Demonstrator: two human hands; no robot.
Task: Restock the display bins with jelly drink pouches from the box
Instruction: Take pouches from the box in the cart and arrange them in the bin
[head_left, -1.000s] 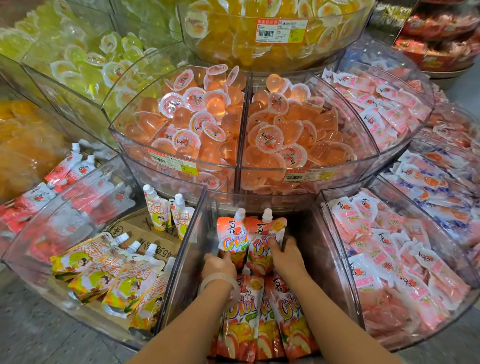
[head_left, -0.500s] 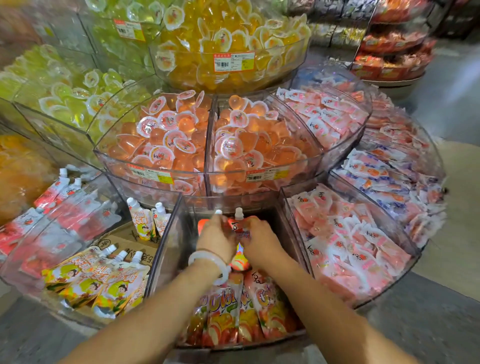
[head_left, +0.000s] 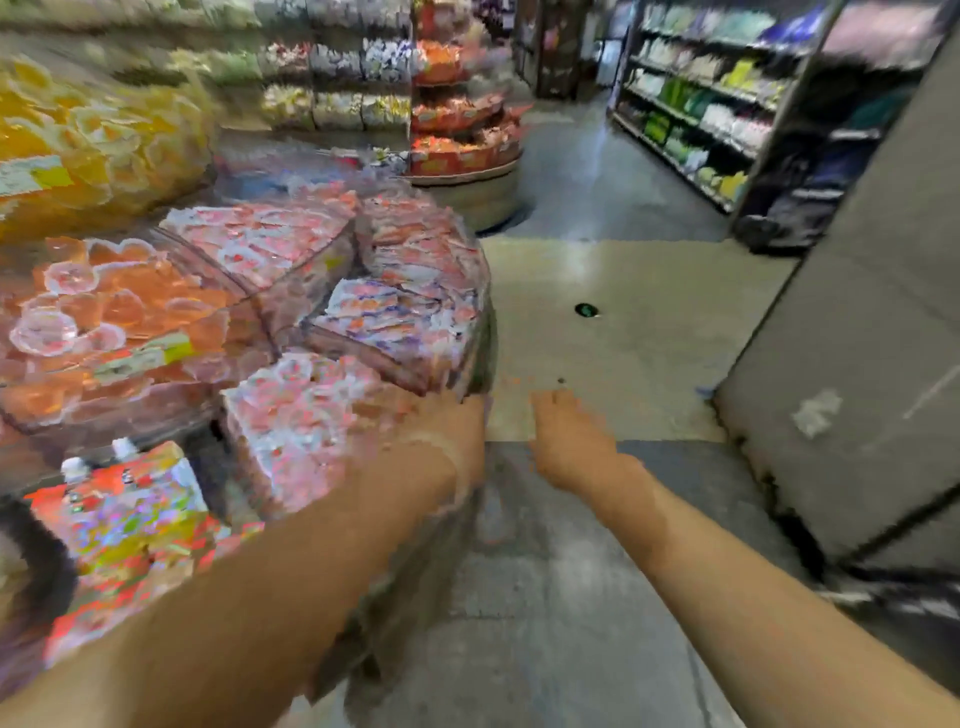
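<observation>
Swinging right off the bins (head_left: 363, 332), both hands, left (head_left: 457, 441), right (head_left: 571, 441), now empty, blurred, grip unclear.

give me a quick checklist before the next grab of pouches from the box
1. Left hand free of pouches: cannot tell, heavy blur, though nothing shows in it.
2. Right hand free: ok, it looks empty, stretched out over the floor.
3. Box in view: not ok, no box shows in this picture.
4. Walkway clear toward the right: ok, only a small dark spot on the floor.
5. Pouches in the bin settled: cannot tell, the picture is smeared there.
6. Grey panel at the right clear of the right hand: ok, apart.
</observation>
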